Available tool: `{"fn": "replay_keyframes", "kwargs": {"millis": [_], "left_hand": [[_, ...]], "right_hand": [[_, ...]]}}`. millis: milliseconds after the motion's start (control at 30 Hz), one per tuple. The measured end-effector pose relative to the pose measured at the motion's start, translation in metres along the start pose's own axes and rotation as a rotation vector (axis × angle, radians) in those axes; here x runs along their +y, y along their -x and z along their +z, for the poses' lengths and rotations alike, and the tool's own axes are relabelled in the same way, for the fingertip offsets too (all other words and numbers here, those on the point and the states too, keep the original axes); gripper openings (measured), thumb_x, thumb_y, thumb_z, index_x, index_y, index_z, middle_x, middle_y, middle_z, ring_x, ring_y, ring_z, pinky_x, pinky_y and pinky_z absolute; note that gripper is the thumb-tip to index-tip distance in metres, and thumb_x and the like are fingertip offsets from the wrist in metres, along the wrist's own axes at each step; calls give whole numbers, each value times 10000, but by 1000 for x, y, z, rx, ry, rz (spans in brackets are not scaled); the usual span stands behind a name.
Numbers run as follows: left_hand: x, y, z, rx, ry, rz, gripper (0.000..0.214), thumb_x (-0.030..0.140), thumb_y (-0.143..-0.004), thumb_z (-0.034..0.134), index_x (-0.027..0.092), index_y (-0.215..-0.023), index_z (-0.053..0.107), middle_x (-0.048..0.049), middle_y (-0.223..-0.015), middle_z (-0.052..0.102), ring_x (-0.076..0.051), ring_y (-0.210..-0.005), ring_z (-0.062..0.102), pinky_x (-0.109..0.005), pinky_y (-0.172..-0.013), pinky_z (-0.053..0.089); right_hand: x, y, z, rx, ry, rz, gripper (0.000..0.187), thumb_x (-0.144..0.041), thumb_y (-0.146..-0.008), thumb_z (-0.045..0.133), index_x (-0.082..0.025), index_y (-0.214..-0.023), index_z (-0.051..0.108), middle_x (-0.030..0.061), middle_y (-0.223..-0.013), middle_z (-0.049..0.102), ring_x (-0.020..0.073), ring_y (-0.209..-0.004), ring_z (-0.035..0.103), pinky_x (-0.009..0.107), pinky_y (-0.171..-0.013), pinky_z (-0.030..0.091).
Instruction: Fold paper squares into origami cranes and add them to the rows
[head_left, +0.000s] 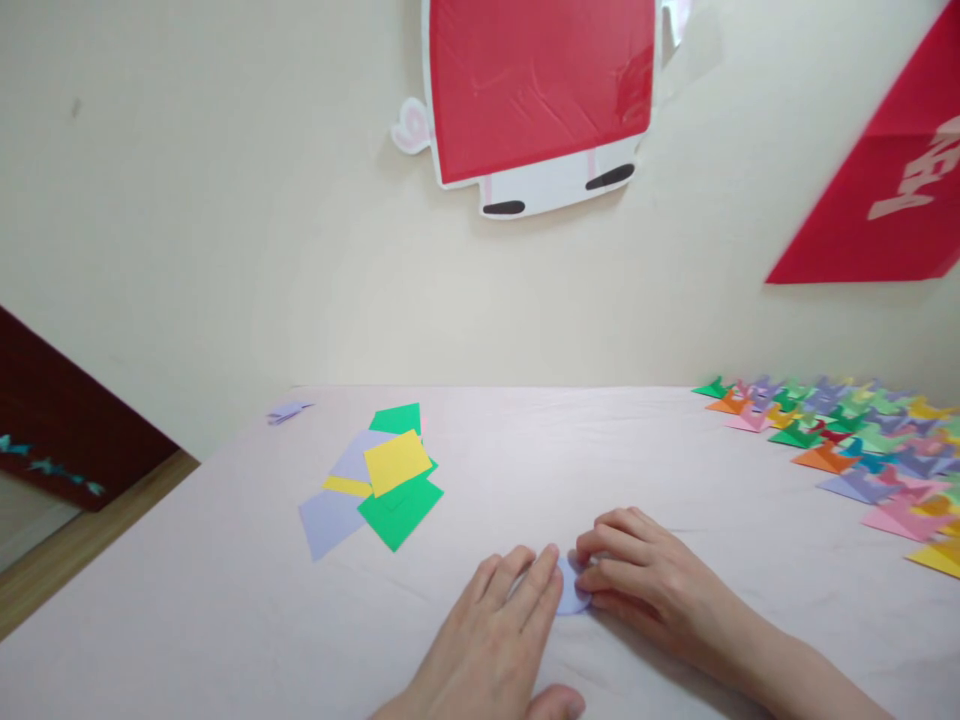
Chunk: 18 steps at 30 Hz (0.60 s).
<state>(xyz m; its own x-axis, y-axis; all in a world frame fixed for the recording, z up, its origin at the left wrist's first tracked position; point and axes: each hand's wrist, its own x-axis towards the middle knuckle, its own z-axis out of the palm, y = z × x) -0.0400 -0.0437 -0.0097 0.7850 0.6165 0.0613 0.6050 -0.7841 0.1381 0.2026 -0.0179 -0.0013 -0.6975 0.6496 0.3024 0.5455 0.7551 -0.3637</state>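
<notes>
A small lilac piece of paper (573,590) lies on the cloth-covered surface, partly hidden between my two hands. My left hand (491,630) rests flat over its left side, with the fingers stretched out and the thumb apart. On the right side, my right hand (649,575) has its fingers bent and drawn together at the paper's edge. The paper bulges in a curve near these fingertips, as if bent over; its far edge is covered by fingers.
Loose green paper (401,515), yellow paper (397,462) and lilac paper (330,522) overlap left of centre. A folded lilac piece (289,411) lies at the back left. Several rows of colourful folded paper figures (855,440) stand at right. Behind is a wall (337,250).
</notes>
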Motion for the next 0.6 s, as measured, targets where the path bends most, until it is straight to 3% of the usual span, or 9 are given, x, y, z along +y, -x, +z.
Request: {"fn": "replay_keyframes", "kwargs": {"millis": [200, 367, 600], "left_hand": [[-8, 10, -2, 58, -138, 140, 612, 591, -964, 401, 122, -1343, 508, -86, -1456, 481, -270, -1221, 475, -381, -1006, 395], [-5, 8, -11, 47, -106, 142, 583, 577, -964, 419, 123, -1312, 533, -103, -1413, 523, -264, -1186, 491, -384, -993, 396], [3, 5, -11, 15, -13, 92, 556, 541, -930, 518, 113, -1286, 527, -117, -1328, 578, -266, -1186, 500, -392, -1044, 358]], "right_hand": [[-7, -3, 1, 8, -191, 189, 144, -260, -939, 557, -245, -848, 667, 39, -988, 656, 196, -981, 539, 341, -855, 459], [-14, -8, 7, 31, -287, 397, 163, -277, -902, 599, -231, -748, 627, 34, -935, 638, 218, -980, 526, 377, -868, 454], [-22, -9, 11, 51, -217, 441, 131, -209, -872, 566, -230, -743, 578, 50, -935, 615, 244, -975, 512, 427, -864, 448]]}}
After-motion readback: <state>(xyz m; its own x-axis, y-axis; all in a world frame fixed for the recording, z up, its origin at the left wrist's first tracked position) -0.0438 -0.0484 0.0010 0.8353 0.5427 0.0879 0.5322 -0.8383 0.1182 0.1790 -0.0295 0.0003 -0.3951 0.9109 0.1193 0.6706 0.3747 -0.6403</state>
